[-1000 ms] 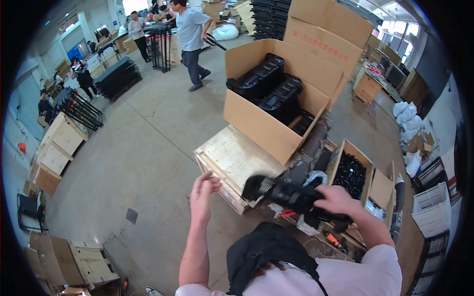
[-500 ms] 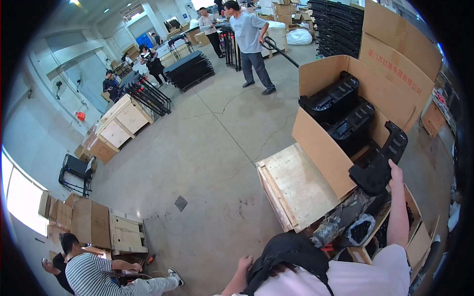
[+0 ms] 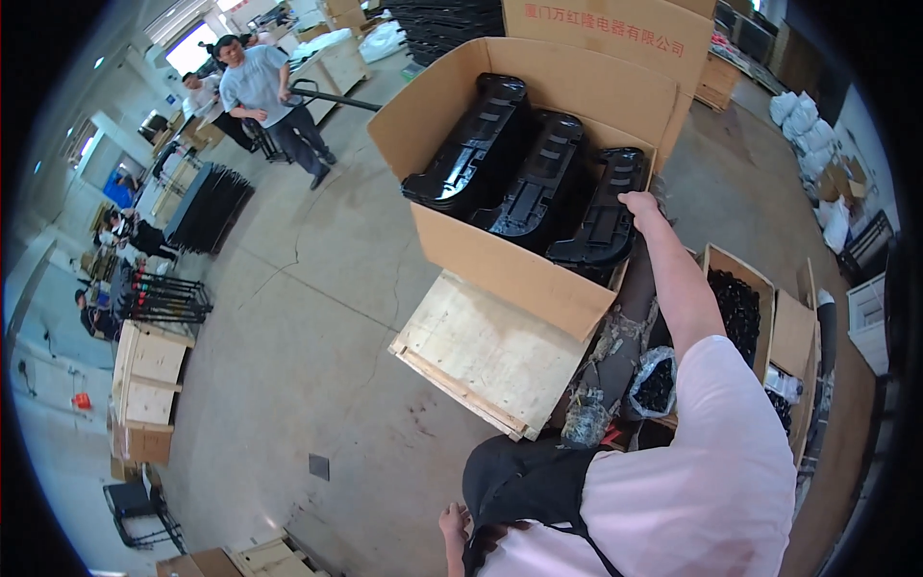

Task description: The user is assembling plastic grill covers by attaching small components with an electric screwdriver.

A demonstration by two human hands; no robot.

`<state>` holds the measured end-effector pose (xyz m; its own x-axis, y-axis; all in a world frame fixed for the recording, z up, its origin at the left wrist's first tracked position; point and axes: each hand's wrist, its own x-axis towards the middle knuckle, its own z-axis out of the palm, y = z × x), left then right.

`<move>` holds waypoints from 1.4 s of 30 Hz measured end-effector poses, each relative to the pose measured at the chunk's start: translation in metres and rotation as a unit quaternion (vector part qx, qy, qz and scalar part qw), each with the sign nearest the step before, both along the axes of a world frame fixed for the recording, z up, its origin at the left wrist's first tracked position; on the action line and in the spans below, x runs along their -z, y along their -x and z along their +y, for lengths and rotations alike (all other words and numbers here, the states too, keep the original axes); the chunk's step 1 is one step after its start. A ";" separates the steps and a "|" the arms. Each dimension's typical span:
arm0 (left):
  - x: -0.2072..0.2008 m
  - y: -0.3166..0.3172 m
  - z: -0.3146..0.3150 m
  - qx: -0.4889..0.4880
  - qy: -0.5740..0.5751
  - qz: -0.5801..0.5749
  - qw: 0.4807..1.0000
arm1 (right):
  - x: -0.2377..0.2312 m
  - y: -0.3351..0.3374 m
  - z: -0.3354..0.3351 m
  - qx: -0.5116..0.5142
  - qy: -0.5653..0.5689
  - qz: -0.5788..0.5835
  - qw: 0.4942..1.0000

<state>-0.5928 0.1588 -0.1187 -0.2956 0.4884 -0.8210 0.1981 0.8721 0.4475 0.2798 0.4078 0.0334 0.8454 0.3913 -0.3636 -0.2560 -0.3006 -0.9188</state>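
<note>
My right hand point(image 3: 639, 204), arm stretched out, grips the upper right edge of a black molded plastic cover point(image 3: 606, 216). The cover sits tilted inside a large open cardboard box point(image 3: 510, 271), at its right end. Beside it in the box stand two stacks of like glossy black covers, a middle stack point(image 3: 540, 178) and a left stack point(image 3: 471, 144). Low by my body, next to the black bag point(image 3: 524, 481) at my front, my left hand point(image 3: 454, 521) hangs with loosely bent fingers and nothing visible in it.
The box stands by a pale wooden crate point(image 3: 490, 351). Near my right side are a bag of small black parts point(image 3: 656, 380) and a carton of black parts point(image 3: 735, 308). A person point(image 3: 264, 91) holds a long black handle beyond the box. White sacks point(image 3: 808, 135) lie far right.
The black cover, held above the box's right end before, is now down inside it, still in my right hand. My view has swung right. The person with the handle has turned.
</note>
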 end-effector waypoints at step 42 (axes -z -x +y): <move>-0.015 0.010 0.058 -0.024 -0.001 -0.023 0.999 | 0.125 0.097 0.070 -0.613 0.521 -0.448 0.391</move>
<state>-0.6029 0.2170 -0.1036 -0.2812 0.4757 -0.8335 0.1344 0.8795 0.4566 0.1829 0.4774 -0.0920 0.2265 0.7359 -0.6381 0.9505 -0.0239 0.3098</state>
